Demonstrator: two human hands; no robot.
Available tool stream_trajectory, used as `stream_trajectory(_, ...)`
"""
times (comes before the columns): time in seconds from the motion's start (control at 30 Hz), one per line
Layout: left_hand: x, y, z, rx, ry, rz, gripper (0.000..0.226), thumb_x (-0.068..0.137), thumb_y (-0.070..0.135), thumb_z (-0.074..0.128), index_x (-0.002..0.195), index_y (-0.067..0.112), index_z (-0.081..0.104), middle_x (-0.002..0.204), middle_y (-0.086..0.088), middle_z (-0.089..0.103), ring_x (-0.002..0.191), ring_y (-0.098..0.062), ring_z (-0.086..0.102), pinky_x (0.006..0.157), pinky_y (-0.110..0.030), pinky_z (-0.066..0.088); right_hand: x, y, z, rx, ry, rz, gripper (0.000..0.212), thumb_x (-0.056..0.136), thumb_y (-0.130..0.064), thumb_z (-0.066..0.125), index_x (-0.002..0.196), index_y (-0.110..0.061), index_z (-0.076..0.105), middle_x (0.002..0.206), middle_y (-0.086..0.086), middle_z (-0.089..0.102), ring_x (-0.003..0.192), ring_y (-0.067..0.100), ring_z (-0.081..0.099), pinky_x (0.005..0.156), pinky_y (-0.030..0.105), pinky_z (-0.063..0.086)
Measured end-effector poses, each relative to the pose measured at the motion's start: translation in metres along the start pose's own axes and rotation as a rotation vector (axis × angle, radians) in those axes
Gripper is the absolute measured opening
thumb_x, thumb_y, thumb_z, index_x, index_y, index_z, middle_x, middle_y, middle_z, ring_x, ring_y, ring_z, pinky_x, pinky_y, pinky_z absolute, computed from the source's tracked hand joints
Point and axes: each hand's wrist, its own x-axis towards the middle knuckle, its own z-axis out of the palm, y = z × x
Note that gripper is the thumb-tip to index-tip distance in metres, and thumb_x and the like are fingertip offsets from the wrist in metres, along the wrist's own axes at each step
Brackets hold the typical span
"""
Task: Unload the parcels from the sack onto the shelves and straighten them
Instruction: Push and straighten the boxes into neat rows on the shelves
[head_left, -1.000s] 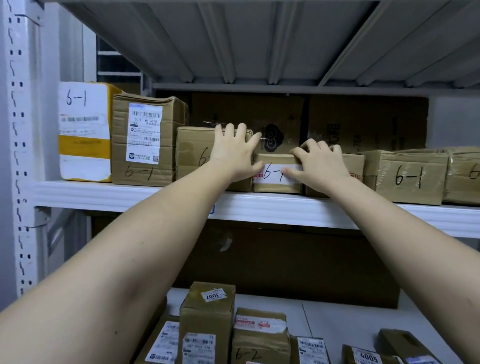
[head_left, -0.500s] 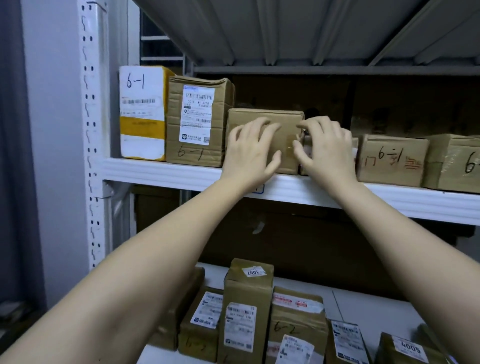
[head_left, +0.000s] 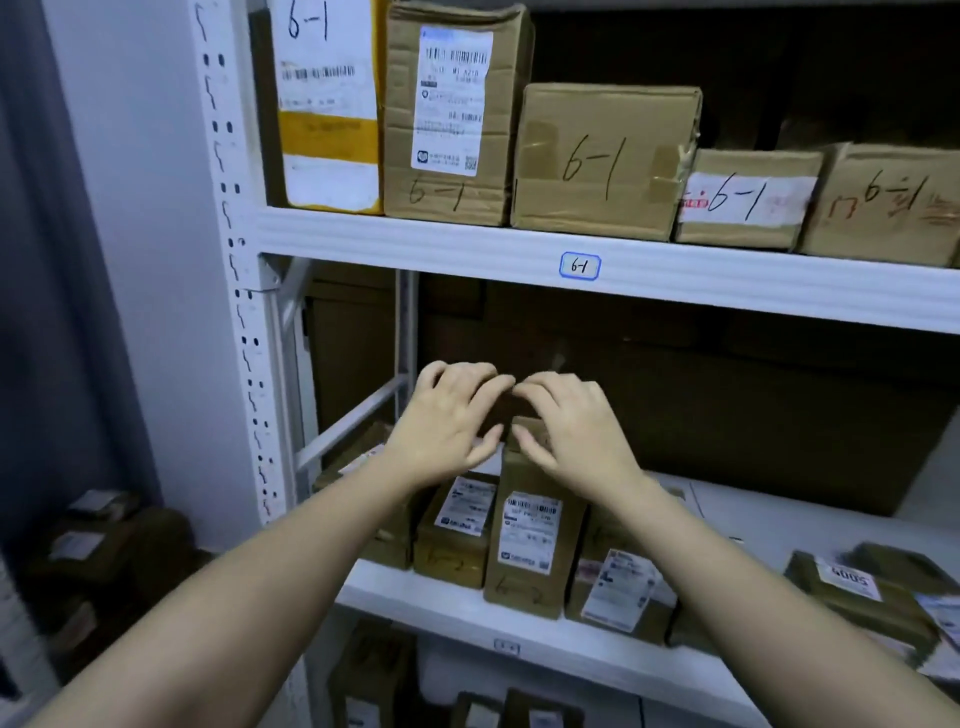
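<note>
Down from the upper white metal shelf (head_left: 467, 244), left hand (head_left: 447, 421) and right hand (head_left: 571, 431) hover, fingers loosely spread, over the tall brown cardboard parcel (head_left: 530, 525) at the middle shelf's front edge.

In front of you, the upper shelf (head_left: 467, 244), tagged 6-1, carries five cardboard parcels (head_left: 602, 161) side by side, each marked 6-1. The middle shelf (head_left: 779, 525) below holds upright labelled parcels (head_left: 530, 535) packed close, possibly marked 6-2, and flatter ones at its right end.
</note>
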Motion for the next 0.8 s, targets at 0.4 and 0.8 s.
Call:
stream_trajectory(0.4,-0.077,0.044,0.096,-0.148,-0.785,-0.322,0.074,0.092,0.039,0.045,0.151,0.01,0.012,0.159,-0.007,0.009,0.146,-0.022,0.011,0.119,-0.035,0.006,-0.054,-0.003,0.071,-0.213,-0.613,0.362,0.103,0.078,-0.05,0.07,0.153,-0.023,0.004,0.159,0.01,0.015,0.146,0.033,0.014,0.114,0.051,0.02)
stream_trajectory(0.8,-0.091,0.05,0.152,-0.261,-1.241,-0.282,0.079,0.094,0.048,0.045,0.154,0.022,-0.001,0.161,0.0,-0.009,0.148,-0.027,-0.002,0.116,-0.047,0.018,-0.059,-0.004,0.089,-0.307,-0.532,0.385,0.079,0.087,-0.031,0.063,0.15,-0.02,0.016,0.154,0.013,0.025,0.141,0.035,0.024,0.109,0.051,0.028)
